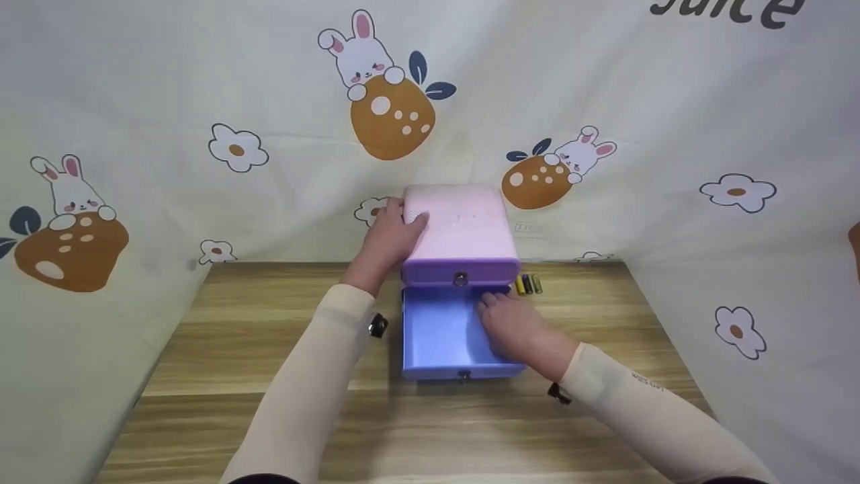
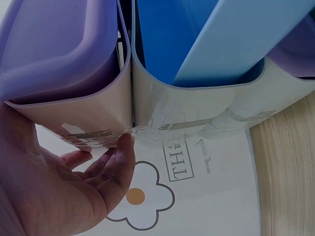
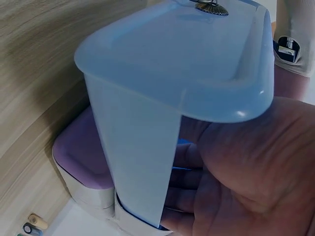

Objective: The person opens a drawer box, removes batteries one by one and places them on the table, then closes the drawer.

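Note:
A stacked drawer cabinet (image 1: 457, 222) has a pale pink top, and below its closed purple drawer (image 1: 430, 271) a blue drawer (image 1: 437, 329) is pulled out. My left hand (image 1: 396, 235) grips the cabinet's upper left edge, thumb on top; in the left wrist view its fingers (image 2: 120, 164) bend against the side casing. My right hand (image 1: 517, 326) reaches over the blue drawer's right wall, fingers inside near the back. In the right wrist view the drawer wall (image 3: 133, 152) hides the fingertips, so I cannot tell whether they hold anything.
Several small batteries (image 1: 528, 284) lie on the wooden table (image 1: 269, 376), right of the cabinet. A lower purple drawer (image 3: 83, 152) shows beneath the blue one. Behind the table hangs a pale cloth (image 1: 289, 202) with rabbit prints. Each wrist carries a small black camera (image 1: 377, 326).

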A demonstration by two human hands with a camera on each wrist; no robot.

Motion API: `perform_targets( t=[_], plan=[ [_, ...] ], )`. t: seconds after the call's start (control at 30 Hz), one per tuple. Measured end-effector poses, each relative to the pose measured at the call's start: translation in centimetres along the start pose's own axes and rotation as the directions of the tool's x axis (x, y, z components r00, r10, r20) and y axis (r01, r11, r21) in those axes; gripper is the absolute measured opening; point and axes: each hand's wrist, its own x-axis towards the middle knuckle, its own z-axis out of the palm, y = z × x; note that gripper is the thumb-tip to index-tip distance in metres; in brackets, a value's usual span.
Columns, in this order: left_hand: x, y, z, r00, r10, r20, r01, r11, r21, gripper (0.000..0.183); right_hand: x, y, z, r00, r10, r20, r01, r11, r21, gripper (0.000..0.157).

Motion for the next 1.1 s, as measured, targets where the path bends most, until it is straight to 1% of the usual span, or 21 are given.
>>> perform_targets(
  t=[0.1,0.17,0.43,0.53,0.67,0.8,0.97,1.1],
  plan=[
    [0.1,0.0,0.0,1.000,-0.002,0.001,0.002,1.000,0.004,0.073,0.0,0.1,0.0,1.000,-0.009,0.021,0.008,1.000,0.023,0.046],
    [0.1,-0.1,0.0,1.000,-0.002,0.002,0.002,1.000,0.004,0.073,0.0,0.3,0.1,1.000,-0.021,0.018,0.021,0.999,0.034,0.048],
    [0.2,-0.1,0.0,1.000,-0.015,-0.002,0.015,1.000,-0.016,0.075,0.0,0.8,0.6,0.998,-0.060,-0.013,0.061,0.997,0.051,0.050],
    [0.2,-0.1,0.0,1.000,-0.019,0.005,0.019,1.000,-0.017,0.076,0.1,0.9,0.8,0.998,-0.065,-0.022,0.066,0.996,0.052,0.048],
    [0.1,-0.1,-0.1,1.000,-0.013,0.008,0.013,1.000,-0.008,0.075,0.1,1.1,0.9,0.995,-0.086,-0.055,0.088,0.995,0.040,0.045],
    [0.1,-0.1,-0.2,1.000,-0.008,0.001,0.008,1.000,0.005,0.075,0.2,1.2,1.0,0.992,-0.105,-0.073,0.107,0.994,0.034,0.046],
    [0.2,0.0,-0.1,1.000,-0.008,0.003,0.008,1.000,0.009,0.075,0.2,1.6,1.2,0.988,-0.133,-0.075,0.138,0.989,0.060,0.044],
    [0.2,0.0,-0.1,1.000,-0.014,0.008,0.014,1.000,0.011,0.075,0.1,2.2,1.6,0.976,-0.179,-0.124,0.193,0.975,0.112,0.034]
  ],
)
